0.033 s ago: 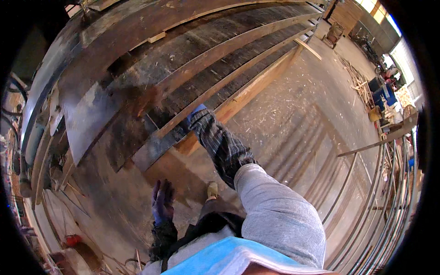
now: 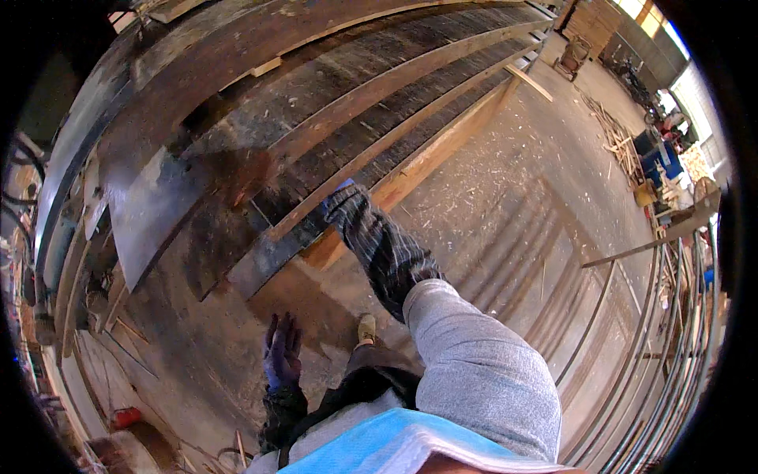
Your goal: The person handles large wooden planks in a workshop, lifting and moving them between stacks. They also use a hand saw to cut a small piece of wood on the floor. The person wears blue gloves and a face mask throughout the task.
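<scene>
Head view: sawdust-strewn concrete floor (image 2: pixel 505 182), dark timber formwork panel (image 2: pixel 316 103), workshop.

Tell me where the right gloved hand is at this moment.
In the head view the right hand is just left of centre, reaching out to the lower end of the slanted timber rails, above the sawdust-strewn floor; the left hand hangs below it.

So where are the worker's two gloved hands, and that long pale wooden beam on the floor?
right hand (image 2: pixel 351 207), head view, back of the dark knit glove.
left hand (image 2: pixel 282 351), head view, back of the purple glove.
wooden beam (image 2: pixel 442 146), head view, middle of its pale top face.
</scene>
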A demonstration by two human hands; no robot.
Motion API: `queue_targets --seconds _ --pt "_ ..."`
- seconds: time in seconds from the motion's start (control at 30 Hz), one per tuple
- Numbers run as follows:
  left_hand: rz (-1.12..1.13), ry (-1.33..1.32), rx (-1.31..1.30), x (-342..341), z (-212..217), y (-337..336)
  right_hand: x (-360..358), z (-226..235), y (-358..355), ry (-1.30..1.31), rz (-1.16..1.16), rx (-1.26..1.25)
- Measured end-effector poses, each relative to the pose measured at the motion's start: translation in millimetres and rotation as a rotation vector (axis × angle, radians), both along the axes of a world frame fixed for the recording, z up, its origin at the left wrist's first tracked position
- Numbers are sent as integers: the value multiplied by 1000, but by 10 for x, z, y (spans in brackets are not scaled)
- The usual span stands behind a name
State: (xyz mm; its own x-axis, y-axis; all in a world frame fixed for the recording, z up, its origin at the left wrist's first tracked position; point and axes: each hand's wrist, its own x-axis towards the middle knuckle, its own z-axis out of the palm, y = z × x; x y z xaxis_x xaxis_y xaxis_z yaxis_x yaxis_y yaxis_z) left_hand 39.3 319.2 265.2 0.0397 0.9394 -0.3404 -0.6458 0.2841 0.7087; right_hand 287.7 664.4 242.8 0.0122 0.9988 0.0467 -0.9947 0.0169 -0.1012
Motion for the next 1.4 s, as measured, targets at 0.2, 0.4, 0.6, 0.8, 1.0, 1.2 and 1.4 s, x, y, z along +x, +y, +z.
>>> queue_targets --seconds 0.2,0.4,0.6,0.8,1.0,1.2,1.4 --pt "-14 62 -98 26 26 -143 -35 58 -129 -119 -53 -110" --pt "-42 120 -30 5 -84 -353 -219 197 49 -200 -143 -153" --pt "35 234 -71 -27 -119 -797 -381 366 113 -305 -232 -186" --pt "19 234 -129 12 -168 -1302 -146 509 -304 -457 -304 -207" --pt "-247 308 185 338 -416 -1085 366 377 -1496 -684 -320 -273" --pt "-397 245 325 1138 -173 -478 1041 680 -3471 -744 -258 -354" --pt "-387 -115 199 1926 223 -340 1605 599 -5444 -878 -211 -431"
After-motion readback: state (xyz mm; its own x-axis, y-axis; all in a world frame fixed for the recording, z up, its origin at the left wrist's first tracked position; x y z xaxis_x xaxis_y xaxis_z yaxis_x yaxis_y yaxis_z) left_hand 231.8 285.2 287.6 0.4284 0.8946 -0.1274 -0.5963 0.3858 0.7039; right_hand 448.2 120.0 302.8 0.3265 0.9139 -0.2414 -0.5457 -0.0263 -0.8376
